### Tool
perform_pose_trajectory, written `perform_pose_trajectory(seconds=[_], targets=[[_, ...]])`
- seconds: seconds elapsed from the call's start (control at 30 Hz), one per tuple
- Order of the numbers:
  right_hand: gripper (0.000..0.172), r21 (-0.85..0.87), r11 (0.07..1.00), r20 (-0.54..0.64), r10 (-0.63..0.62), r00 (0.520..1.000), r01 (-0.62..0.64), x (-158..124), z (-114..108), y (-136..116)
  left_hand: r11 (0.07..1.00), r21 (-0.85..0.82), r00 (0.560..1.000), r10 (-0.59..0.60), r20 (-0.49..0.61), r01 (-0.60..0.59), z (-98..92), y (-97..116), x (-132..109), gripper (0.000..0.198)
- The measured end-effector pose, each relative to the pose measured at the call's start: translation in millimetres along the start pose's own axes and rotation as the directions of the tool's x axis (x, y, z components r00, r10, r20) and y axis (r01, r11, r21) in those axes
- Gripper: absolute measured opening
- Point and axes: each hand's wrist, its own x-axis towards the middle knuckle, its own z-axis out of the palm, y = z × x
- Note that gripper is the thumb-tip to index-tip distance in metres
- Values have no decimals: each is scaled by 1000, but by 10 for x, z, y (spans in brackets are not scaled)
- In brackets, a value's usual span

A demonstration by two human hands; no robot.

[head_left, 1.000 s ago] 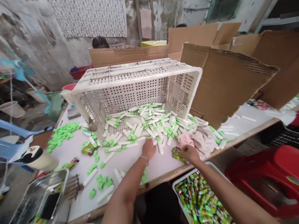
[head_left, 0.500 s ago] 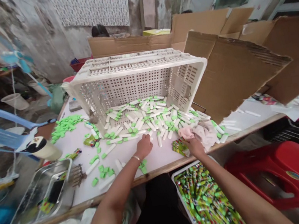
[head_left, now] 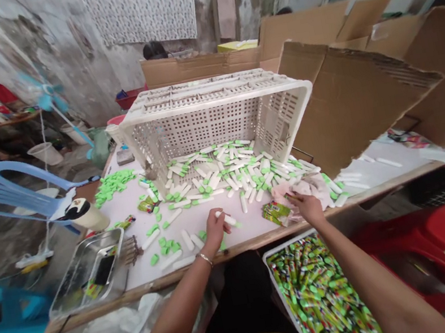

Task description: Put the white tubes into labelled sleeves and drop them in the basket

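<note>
My left hand (head_left: 215, 231) is closed around a white tube with a green end (head_left: 228, 220), held low over the table's front part. My right hand (head_left: 310, 208) is pinched at the edge of a pink cloth (head_left: 310, 188); a narrow dark piece shows at its fingertips, too small to name. Just left of that hand lies a stack of green printed wrappers (head_left: 276, 212). Many white tubes with green caps (head_left: 245, 177) spill from a white plastic crate (head_left: 215, 100) lying on its side. Loose green caps (head_left: 167, 246) are scattered left of my left hand.
Below the table edge stands a white bin of wrapped tubes (head_left: 321, 287). A steel tray (head_left: 117, 277) and a cream tumbler (head_left: 90, 215) sit at the left, near a green cap pile (head_left: 116, 186). Cardboard sheets (head_left: 349, 104) stand at right, above a red stool (head_left: 431, 250).
My left hand has drawn back from the tube pile with a white tube in it. My right hand has shifted right, off the wrappers to the cloth. The view has turned slightly left.
</note>
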Motion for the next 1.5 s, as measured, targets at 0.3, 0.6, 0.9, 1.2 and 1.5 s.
perform_pose_trajectory(seconds=[0.3,0.6,0.9,1.2,1.5], targets=[[37,561,818,-19,-139,990,126,-622,-39,-130,763,587,963,215,161,-269,61,41,-230,8],[27,854,511,203,-149,968,-100,-1330,-21,-560,894,364,943,157,294,-262,394,497,-629,18],[19,727,679,66,-220,973,104,-1556,-113,-667,871,373,873,116,474,-318,402,675,-900,25],[28,742,660,133,-321,938,121,-1632,-224,-773,854,402,886,133,445,-330,432,642,-940,21],[15,737,656,87,-331,940,162,-1576,-240,-678,969,-9,954,243,177,-245,324,937,-846,22]])
